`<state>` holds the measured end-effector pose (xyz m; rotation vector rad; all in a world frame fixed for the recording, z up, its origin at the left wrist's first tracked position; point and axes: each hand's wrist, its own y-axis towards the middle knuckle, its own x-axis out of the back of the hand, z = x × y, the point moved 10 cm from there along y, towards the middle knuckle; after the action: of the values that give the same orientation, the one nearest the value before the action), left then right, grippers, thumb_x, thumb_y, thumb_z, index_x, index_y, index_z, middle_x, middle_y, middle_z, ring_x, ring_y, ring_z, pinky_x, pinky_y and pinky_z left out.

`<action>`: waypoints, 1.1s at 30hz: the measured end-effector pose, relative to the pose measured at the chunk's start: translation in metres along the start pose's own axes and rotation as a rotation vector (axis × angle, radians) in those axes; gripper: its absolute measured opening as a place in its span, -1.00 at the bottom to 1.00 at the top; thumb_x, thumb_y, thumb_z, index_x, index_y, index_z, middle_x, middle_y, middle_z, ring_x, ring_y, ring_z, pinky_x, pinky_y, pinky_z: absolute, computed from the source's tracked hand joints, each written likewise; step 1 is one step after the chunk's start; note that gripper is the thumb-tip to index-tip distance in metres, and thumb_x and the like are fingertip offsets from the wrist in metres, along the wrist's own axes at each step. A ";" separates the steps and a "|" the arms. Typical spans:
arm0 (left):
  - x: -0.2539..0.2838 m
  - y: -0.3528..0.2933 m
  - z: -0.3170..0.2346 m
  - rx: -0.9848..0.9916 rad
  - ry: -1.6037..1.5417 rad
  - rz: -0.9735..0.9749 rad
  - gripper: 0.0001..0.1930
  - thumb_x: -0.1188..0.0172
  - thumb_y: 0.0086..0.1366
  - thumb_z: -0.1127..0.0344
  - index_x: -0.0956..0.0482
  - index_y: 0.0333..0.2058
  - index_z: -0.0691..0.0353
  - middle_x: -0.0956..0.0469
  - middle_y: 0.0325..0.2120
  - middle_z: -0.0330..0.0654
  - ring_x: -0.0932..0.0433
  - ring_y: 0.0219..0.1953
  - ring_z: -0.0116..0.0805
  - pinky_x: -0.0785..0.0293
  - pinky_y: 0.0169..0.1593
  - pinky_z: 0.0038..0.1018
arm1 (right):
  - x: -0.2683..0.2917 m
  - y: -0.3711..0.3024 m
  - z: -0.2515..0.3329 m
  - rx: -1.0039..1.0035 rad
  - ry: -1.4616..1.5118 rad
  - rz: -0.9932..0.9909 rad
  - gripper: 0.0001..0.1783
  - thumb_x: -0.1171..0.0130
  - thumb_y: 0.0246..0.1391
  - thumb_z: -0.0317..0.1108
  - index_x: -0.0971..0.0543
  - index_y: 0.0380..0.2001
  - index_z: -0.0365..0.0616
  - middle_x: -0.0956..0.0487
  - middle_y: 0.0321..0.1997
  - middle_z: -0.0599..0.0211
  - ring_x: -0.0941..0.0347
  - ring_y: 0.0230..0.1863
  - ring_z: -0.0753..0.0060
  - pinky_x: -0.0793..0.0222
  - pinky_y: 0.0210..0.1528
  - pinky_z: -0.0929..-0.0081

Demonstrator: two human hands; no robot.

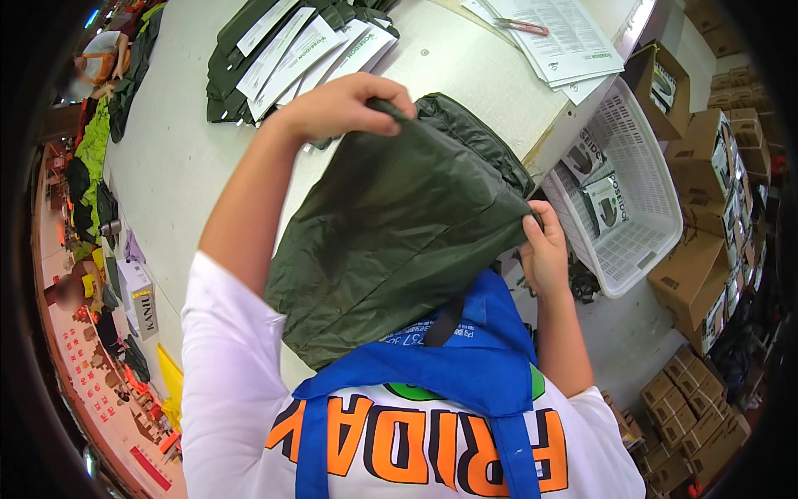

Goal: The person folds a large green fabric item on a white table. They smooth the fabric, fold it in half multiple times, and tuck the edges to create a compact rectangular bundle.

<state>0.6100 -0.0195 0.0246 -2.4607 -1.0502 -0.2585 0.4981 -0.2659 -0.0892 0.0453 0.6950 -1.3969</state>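
Note:
A large piece of dark green, thin shiny fabric [382, 224] is stretched between my two hands over the table's near edge, its lower part hanging against my blue apron [449, 358]. My left hand [357, 108] pinches its upper left edge. At the right corner, my right hand [544, 249] grips the fabric between thumb and fingers. Behind the stretched layer, more bunched green fabric with a seamed rim lies on the table; I cannot tell whether it is the same piece.
Several folded dark green items with white printed cards [307, 54] lie stacked at the far left. Printed sheets [565, 50] with a cutter [522, 27] sit far right. A white plastic basket [657, 208] holding printed packages stands beside the table, near cardboard boxes [698, 158]. Other people work at left.

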 end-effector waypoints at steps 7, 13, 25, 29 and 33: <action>-0.008 0.054 0.095 0.167 -0.111 -0.214 -0.73 -0.24 0.14 0.36 -0.50 -0.16 0.07 -0.42 -0.36 -0.35 -0.37 -0.25 -0.53 -0.32 -0.10 -0.57 | 0.010 0.014 0.021 0.294 -0.899 -0.294 -0.75 -0.07 0.15 -0.38 -0.42 -0.13 -0.24 -0.45 -0.20 0.24 -0.37 -0.14 0.36 -0.27 -0.03 0.43; -0.002 0.045 0.085 0.078 0.077 -0.414 -0.58 -0.31 0.09 0.34 -0.43 -0.05 0.05 -0.45 -0.30 -0.23 -0.42 -0.22 -0.39 -0.36 -0.07 -0.49 | -0.083 0.058 0.071 0.515 -1.167 -0.091 -0.64 -0.13 0.09 -0.23 -0.46 -0.12 -0.25 -0.52 -0.25 0.05 -0.43 -0.17 0.05 -0.29 -0.05 0.20; -0.172 -0.373 0.108 0.875 0.687 -1.235 -0.38 -0.21 0.19 0.15 -0.23 0.20 0.07 -0.18 0.17 0.11 -0.23 0.17 -0.04 -0.17 0.18 -0.20 | -0.100 0.110 0.019 0.706 -1.503 0.009 -0.67 -0.03 0.18 -0.13 -0.41 -0.49 -0.17 -0.49 -0.55 -0.02 -0.39 -0.42 -0.19 -0.23 -0.37 -0.03; -0.289 -0.437 0.187 0.822 -0.762 -1.608 -0.39 -0.18 0.25 0.13 -0.20 0.19 0.24 -0.34 0.05 0.03 -0.36 0.05 -0.22 -0.26 0.11 -0.38 | -0.094 0.115 0.011 0.575 -1.658 0.017 -0.70 0.00 0.20 -0.10 -0.46 -0.34 -0.15 -0.53 -0.37 0.02 -0.42 -0.26 -0.14 -0.29 -0.23 0.04; -0.315 -0.436 0.212 0.704 -1.098 -1.561 -0.44 -0.18 0.26 0.16 -0.27 0.12 0.38 -0.44 -0.04 -0.03 -0.41 0.00 -0.32 -0.29 0.09 -0.43 | -0.181 0.044 0.045 0.882 -1.845 -0.105 -0.51 -0.06 0.16 -0.10 -0.36 0.05 -0.18 -0.40 0.07 0.12 -0.28 0.10 0.02 -0.15 0.14 0.20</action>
<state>0.0766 0.1456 -0.1245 -0.5687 -2.6314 0.9383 0.5547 -0.1162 0.0167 -0.5299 -1.4400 -1.1466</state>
